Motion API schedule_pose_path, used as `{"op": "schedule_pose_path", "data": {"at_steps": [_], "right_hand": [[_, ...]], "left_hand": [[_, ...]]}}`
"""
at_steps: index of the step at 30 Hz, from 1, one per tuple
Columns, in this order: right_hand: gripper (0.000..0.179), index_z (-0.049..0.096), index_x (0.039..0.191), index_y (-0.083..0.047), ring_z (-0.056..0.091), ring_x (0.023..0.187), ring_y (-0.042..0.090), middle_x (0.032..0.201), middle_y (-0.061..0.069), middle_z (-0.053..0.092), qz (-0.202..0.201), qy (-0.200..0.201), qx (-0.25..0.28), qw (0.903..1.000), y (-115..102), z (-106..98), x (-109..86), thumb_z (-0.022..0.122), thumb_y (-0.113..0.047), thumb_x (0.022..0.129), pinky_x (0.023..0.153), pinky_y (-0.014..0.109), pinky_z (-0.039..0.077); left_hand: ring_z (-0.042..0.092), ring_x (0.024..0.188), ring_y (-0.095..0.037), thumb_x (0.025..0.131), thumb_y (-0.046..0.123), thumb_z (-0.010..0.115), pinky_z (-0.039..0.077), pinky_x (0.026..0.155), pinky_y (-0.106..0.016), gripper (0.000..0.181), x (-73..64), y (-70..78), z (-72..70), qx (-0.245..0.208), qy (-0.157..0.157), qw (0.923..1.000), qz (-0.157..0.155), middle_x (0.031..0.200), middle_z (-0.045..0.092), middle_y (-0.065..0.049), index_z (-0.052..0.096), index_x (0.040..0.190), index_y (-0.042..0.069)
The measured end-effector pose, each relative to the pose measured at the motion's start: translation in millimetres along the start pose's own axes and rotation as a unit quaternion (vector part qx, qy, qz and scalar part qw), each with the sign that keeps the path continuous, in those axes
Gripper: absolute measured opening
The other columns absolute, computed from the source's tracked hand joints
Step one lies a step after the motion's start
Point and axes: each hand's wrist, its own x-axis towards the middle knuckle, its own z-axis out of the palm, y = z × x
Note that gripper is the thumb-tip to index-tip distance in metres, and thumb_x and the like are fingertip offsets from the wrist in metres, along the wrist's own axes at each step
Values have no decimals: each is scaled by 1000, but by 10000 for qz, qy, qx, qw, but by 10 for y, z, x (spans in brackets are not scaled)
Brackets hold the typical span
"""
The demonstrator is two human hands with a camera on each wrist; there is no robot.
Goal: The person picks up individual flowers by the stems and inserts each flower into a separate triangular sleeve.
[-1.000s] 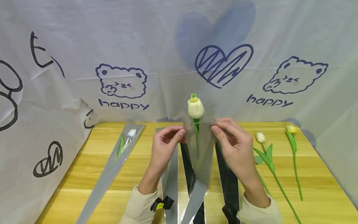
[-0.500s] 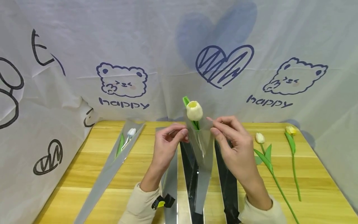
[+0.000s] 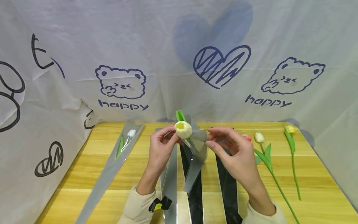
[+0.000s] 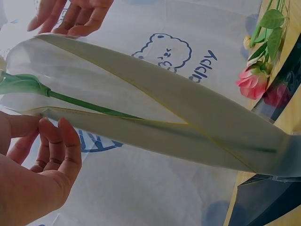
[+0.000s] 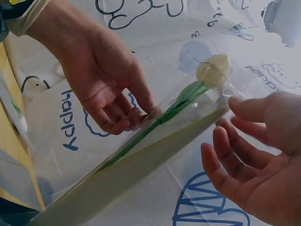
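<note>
A cream tulip point(image 3: 184, 130) with green leaves stands inside a clear-and-grey flower sleeve point(image 3: 193, 174), tilted to the left in the head view. My left hand point(image 3: 163, 146) pinches the sleeve's left edge near the bloom. On the opposite side, my right hand point(image 3: 235, 152) has its thumb and fingertips at the sleeve's right edge, with the film's edge between them in the right wrist view. Through the film, the stem point(image 5: 136, 139) runs down toward the narrow end. The left wrist view shows the sleeve's long body point(image 4: 197, 113) and only part of the bloom.
Grey film point(image 3: 170, 186) and black sleeves point(image 3: 227, 183) lie below the hands. To the left, a grey sleeve point(image 3: 107, 174) holds a white tulip point(image 3: 130, 134). A white tulip point(image 3: 259, 137) and yellow tulip point(image 3: 291, 130) lie right on the wooden table point(image 3: 316, 174); pink flowers point(image 4: 254, 82) lie nearby.
The tulip and sleeve have tipped left and lower, the bloom now close to the left hand. The sleeve's tail has swung left. Both hands stay at its edges.
</note>
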Motion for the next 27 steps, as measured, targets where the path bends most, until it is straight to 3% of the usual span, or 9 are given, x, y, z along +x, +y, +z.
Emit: {"op": "schedule_pose_path", "data": {"at_steps": [4, 9, 13, 16, 21, 24, 27], "right_hand": [[21, 73, 102, 2, 68, 93, 18, 104, 13, 70, -93, 173, -6, 9998, 14, -16, -7, 73, 16, 86, 83, 26, 58], [13, 71, 101, 8, 66, 85, 18, 99, 17, 68, 32, 1068, 190, 9941, 8, -59, 38, 72, 13, 89, 77, 23, 57], [11, 71, 100, 9, 66, 84, 18, 96, 13, 69, 151, 1461, 262, 9888, -12, -87, 71, 73, 10, 89, 76, 22, 57], [11, 71, 99, 9, 65, 85, 18, 96, 13, 68, 26, 1492, 50, 9888, -16, -63, 91, 74, 10, 89, 75, 20, 56], [10, 72, 97, 7, 66, 88, 18, 101, 13, 67, -194, 1210, -146, 9924, -8, -9, 117, 74, 11, 88, 71, 19, 55], [12, 72, 98, 7, 65, 89, 18, 102, 13, 67, -220, 1071, -100, 9940, -1, -5, 121, 73, 13, 88, 68, 19, 53], [17, 70, 105, 8, 64, 92, 19, 104, 13, 66, -241, 960, 84, 9951, -10, -27, 120, 71, 15, 89, 75, 20, 55]], "left_hand": [[64, 71, -15, 95, -12, 64, 57, 68, -27, 8, 2, 27, -3, 251, -17, 9996, 111, 96, 70, -5, 67, 101, -16], [63, 71, -17, 95, -7, 67, 57, 68, -28, 11, 16, 73, 8, 529, -93, 9979, 362, 94, 69, -9, 69, 102, -16], [62, 71, -21, 95, -5, 70, 57, 68, -29, 10, 29, 102, 54, 668, -205, 9959, 582, 93, 66, -15, 71, 100, -13], [62, 70, -22, 94, -6, 70, 57, 67, -29, 9, 39, 103, 98, 714, -276, 9945, 717, 94, 66, -17, 71, 99, -13], [62, 70, -20, 93, -10, 68, 57, 66, -28, 8, 67, 79, 155, 706, -396, 9933, 825, 95, 67, -17, 71, 99, -15], [62, 70, -20, 94, -11, 67, 57, 66, -28, 8, 82, 56, 143, 640, -340, 9947, 732, 92, 67, -14, 70, 100, -15], [61, 69, -20, 95, -11, 65, 56, 67, -28, 9, 85, 34, 96, 516, -256, 9969, 534, 88, 64, -10, 69, 101, -16]]}}
